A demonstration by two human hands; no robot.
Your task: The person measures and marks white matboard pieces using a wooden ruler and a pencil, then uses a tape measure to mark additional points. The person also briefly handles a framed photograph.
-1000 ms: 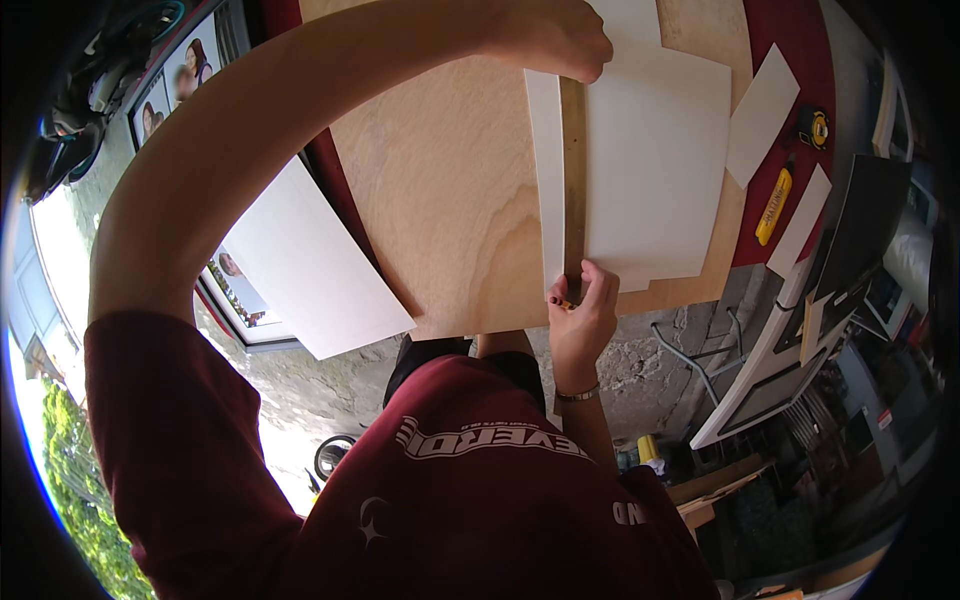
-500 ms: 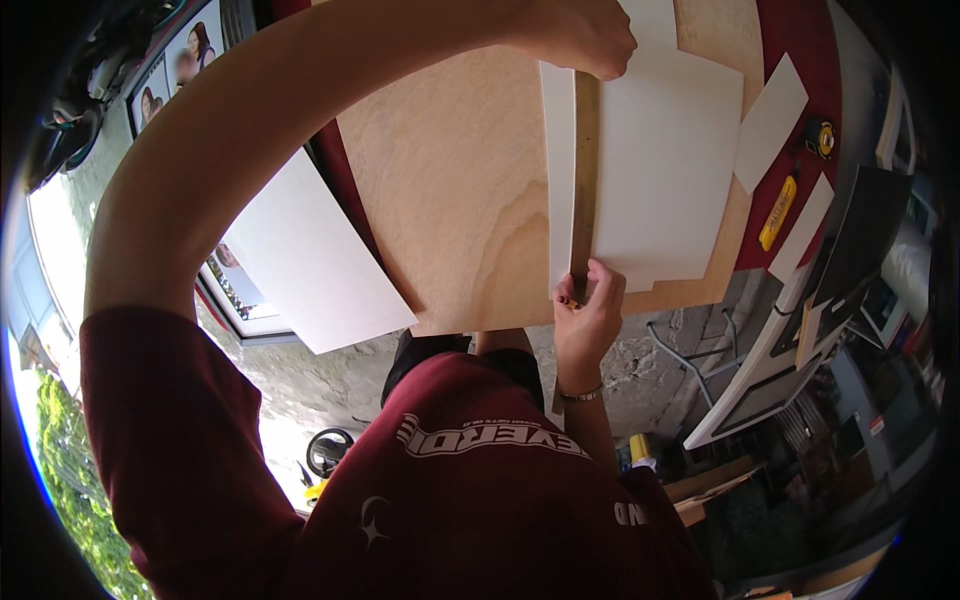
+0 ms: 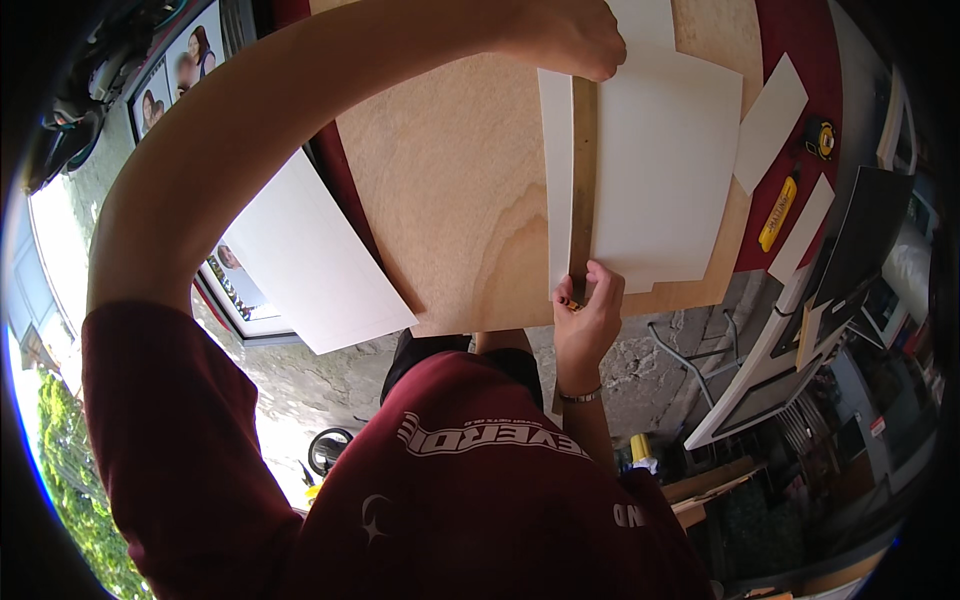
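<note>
A long brownish straightedge [image 3: 583, 160] lies lengthwise over a white board [image 3: 665, 170] on the plywood sheet [image 3: 450, 180]. A narrow white strip [image 3: 560, 170] of board shows along its left side. My left arm arches over to the far end, where my left hand [image 3: 575, 42] is closed and bears down on the straightedge; its fingertips are hidden. At the near end is my right hand [image 3: 588, 325], thumb and forefinger bent around a thin pencil-like stick [image 3: 572, 304] with a dark tip. Those fingers are beside the straightedge's near end.
To the right, a yellow box cutter [image 3: 778, 213], a tape measure [image 3: 820, 138] and white offcuts [image 3: 772, 122] rest on a red surface. A white sheet [image 3: 310, 255] covers part of a framed photo at left. White frames [image 3: 760, 390] lean at lower right.
My left hand has shifted slightly left at the far end, and the straightedge's far end with it. My right hand has hardly moved.
</note>
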